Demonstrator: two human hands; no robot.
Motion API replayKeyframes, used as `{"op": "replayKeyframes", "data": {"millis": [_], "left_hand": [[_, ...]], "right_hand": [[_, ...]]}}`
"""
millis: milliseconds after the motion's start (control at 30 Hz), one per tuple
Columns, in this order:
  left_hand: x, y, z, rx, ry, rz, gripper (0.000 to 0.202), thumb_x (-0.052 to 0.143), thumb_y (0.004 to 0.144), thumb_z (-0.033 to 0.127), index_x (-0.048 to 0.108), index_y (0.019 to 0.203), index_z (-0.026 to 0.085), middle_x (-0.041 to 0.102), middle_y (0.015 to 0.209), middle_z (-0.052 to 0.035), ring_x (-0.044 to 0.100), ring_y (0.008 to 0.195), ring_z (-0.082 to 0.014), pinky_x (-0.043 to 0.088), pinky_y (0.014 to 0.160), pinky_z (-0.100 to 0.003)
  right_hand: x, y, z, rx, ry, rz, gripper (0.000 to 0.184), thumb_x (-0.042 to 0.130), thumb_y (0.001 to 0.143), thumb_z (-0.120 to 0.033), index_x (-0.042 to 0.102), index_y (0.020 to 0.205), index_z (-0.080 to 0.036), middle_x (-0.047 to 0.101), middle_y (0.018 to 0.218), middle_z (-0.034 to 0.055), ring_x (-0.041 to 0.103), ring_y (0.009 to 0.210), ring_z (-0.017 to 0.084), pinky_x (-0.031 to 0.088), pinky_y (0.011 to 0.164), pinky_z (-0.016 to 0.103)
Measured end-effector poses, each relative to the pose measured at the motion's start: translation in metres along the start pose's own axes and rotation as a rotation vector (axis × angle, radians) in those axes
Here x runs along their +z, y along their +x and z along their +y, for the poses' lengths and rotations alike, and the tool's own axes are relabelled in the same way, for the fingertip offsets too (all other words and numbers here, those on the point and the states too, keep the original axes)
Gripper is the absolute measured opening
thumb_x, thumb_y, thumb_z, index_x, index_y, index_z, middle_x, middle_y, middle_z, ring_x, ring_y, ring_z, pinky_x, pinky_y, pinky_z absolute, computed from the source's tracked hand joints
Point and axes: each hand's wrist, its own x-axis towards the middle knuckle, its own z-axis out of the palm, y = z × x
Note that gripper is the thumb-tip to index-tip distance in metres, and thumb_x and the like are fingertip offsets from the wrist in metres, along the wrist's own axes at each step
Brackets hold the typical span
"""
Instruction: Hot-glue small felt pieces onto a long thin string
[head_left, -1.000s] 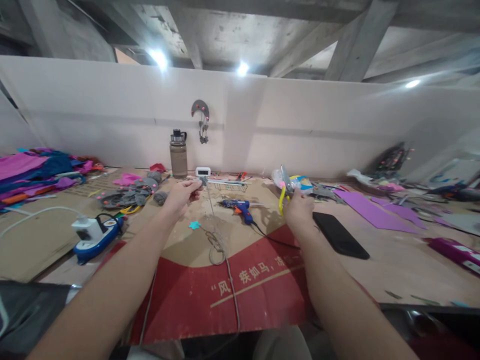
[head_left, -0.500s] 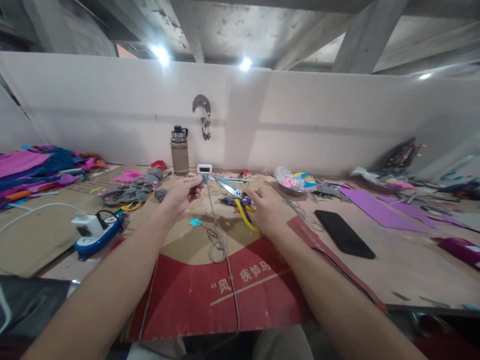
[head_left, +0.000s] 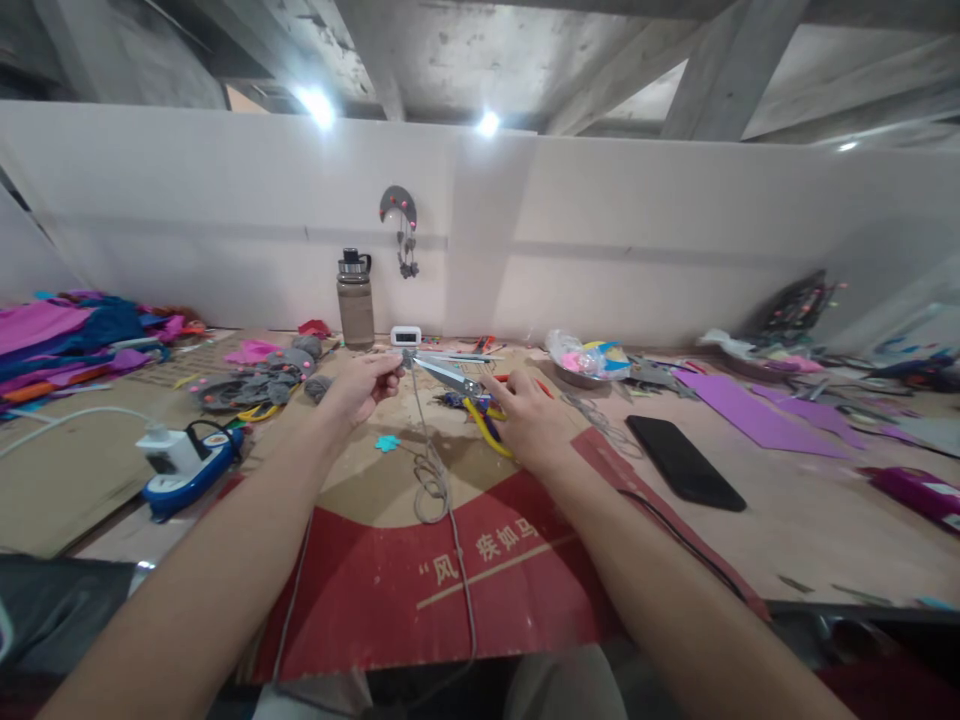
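Note:
My left hand (head_left: 361, 386) pinches the upper end of a thin grey cord (head_left: 433, 478) that hangs down and coils on the red and tan cardboard sheet (head_left: 480, 580). My right hand (head_left: 529, 420) grips yellow-handled scissors (head_left: 459, 385), whose metal blades point left toward the cord right beside my left fingers. A small teal flower shape (head_left: 388, 442) lies on the cardboard below my left hand. Behind my right hand sits a blue glue gun (head_left: 457, 401), mostly hidden.
A black phone (head_left: 685, 463) lies to the right. A blue and white power strip (head_left: 178, 464) sits at left, near grey felt pieces (head_left: 255, 384). A water bottle (head_left: 355, 300) and small clock (head_left: 406, 336) stand by the back wall. Purple sheets (head_left: 757, 420) and coloured fabric (head_left: 67, 335) fill the sides.
My right hand carried the scissors from the right side over to the centre, and the blades now reach the cord at my left fingers. The left hand has held still.

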Motion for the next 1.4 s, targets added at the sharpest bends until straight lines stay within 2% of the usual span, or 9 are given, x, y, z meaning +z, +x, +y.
{"op": "replayKeyframes", "data": {"millis": [433,633,1067,1267,1400], "left_hand": [[-0.0025,0.0014,-0.0012,0.026,0.002,-0.042,0.013,0.069,0.066,0.018,0.06,0.069,0.009,0.053,0.057,-0.0009,0.041,0.045,-0.0036,0.031,0.041,-0.015],[-0.002,0.0013,-0.0006,0.021,0.003,-0.046,0.014,0.069,0.065,0.019,0.059,0.067,0.009,0.051,0.055,-0.0004,0.04,0.044,-0.0036,0.03,0.041,-0.016],[-0.0024,0.0009,0.0002,0.04,0.015,-0.046,0.017,0.071,0.064,0.02,0.059,0.069,0.008,0.05,0.055,0.0004,0.04,0.044,-0.0032,0.03,0.04,-0.015],[-0.003,-0.0002,-0.001,0.068,0.032,-0.007,0.017,0.071,0.064,0.022,0.06,0.071,0.01,0.057,0.061,-0.0021,0.045,0.047,-0.0048,0.036,0.043,-0.016],[-0.0027,-0.0011,-0.0022,0.067,0.054,0.039,0.016,0.07,0.064,0.021,0.062,0.071,0.01,0.062,0.066,-0.0052,0.049,0.049,-0.0058,0.039,0.046,-0.017]], "right_hand": [[0.0043,-0.0006,0.0024,-0.045,0.01,0.02,0.042,0.046,0.085,-0.025,0.047,0.126,-0.027,0.052,0.106,0.0089,0.047,0.091,0.02,0.035,0.066,0.026],[0.005,-0.0011,0.0023,-0.038,0.01,0.023,0.043,0.047,0.083,-0.021,0.047,0.126,-0.027,0.052,0.106,0.0094,0.047,0.092,0.02,0.035,0.065,0.026],[0.0047,-0.0011,0.0021,-0.027,0.046,0.038,0.041,0.048,0.082,-0.023,0.049,0.123,-0.029,0.053,0.104,0.0079,0.049,0.084,0.018,0.033,0.061,0.026],[0.0065,-0.0013,0.0012,0.075,0.203,0.077,0.039,0.053,0.079,-0.031,0.054,0.118,-0.028,0.055,0.097,0.0065,0.051,0.074,0.016,0.034,0.06,0.025],[0.0069,-0.0026,-0.0053,0.045,0.358,0.055,0.04,0.054,0.079,-0.029,0.053,0.119,-0.029,0.056,0.095,0.0047,0.052,0.072,0.015,0.036,0.061,0.024]]}}
